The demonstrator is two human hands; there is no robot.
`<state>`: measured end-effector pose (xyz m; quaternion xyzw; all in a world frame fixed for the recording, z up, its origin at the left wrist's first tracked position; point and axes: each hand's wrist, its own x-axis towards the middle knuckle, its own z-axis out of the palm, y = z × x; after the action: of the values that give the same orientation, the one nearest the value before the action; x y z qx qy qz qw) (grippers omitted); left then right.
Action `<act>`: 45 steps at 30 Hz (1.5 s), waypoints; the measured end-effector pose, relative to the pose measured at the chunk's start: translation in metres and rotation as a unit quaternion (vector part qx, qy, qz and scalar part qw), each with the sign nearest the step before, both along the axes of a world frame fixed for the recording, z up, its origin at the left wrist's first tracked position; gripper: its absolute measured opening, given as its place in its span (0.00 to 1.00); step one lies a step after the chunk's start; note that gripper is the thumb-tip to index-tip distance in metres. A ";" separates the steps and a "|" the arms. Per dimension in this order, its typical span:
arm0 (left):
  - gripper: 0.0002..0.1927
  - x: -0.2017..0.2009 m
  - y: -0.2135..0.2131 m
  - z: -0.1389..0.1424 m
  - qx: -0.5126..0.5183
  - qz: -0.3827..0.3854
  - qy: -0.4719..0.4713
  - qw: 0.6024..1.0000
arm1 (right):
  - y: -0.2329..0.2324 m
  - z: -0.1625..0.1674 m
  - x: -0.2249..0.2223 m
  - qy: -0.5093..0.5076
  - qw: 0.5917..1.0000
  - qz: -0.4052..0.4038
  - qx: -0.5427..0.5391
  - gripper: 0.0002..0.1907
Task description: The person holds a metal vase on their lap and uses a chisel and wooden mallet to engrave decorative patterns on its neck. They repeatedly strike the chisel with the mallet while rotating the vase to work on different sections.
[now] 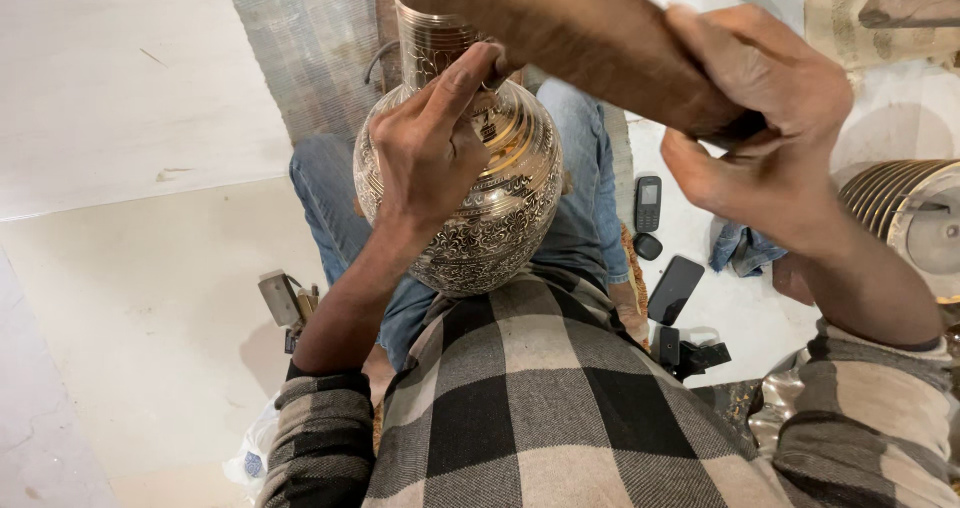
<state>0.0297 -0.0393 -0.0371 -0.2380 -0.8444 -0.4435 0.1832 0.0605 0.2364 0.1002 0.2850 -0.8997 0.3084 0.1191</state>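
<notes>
Two hands: left (430, 143), right (765, 118). One engraved vase (500, 208). One wooden mallet (570, 38). Two phones at three o'clock: keypad (648, 203), black slab (675, 288). One ribbed pot (900, 218).

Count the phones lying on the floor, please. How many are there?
2. A small keypad phone lies beside the person's knee, and a dark flat phone lies just below it. Others may be hidden behind the right hand.
</notes>
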 end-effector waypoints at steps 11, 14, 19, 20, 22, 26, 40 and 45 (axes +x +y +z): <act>0.31 -0.003 -0.001 0.005 0.000 0.008 -0.006 1.000 | 0.005 -0.018 -0.004 -0.004 1.000 0.007 -0.025 0.32; 0.35 -0.001 -0.002 0.002 0.010 0.003 0.006 1.000 | 0.007 -0.024 -0.007 0.018 1.000 0.003 -0.013 0.33; 0.35 -0.002 -0.001 -0.007 0.014 -0.004 0.027 1.000 | 0.011 -0.022 -0.003 0.002 0.997 -0.016 -0.071 0.36; 0.33 -0.002 -0.001 -0.008 -0.001 0.003 0.012 1.000 | 0.011 -0.020 0.000 0.008 0.996 -0.030 -0.089 0.38; 0.31 -0.002 -0.001 -0.011 -0.030 0.013 -0.017 0.999 | 0.009 -0.015 0.004 0.023 0.999 -0.024 -0.005 0.36; 0.35 0.000 0.000 -0.012 0.009 0.001 0.016 1.000 | 0.003 -0.009 0.004 0.003 0.998 -0.030 -0.063 0.39; 0.36 0.003 -0.002 0.005 -0.012 0.009 -0.010 1.000 | -0.009 0.003 -0.003 0.119 0.983 -0.033 0.134 0.38; 0.31 0.004 -0.003 0.004 0.001 0.029 0.008 1.000 | -0.020 0.006 -0.007 0.009 0.996 -0.046 -0.077 0.37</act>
<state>0.0338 -0.0420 -0.0328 -0.2168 -0.8491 -0.4371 0.2025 0.0531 0.2168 0.1060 0.2364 -0.8842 0.3685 0.1631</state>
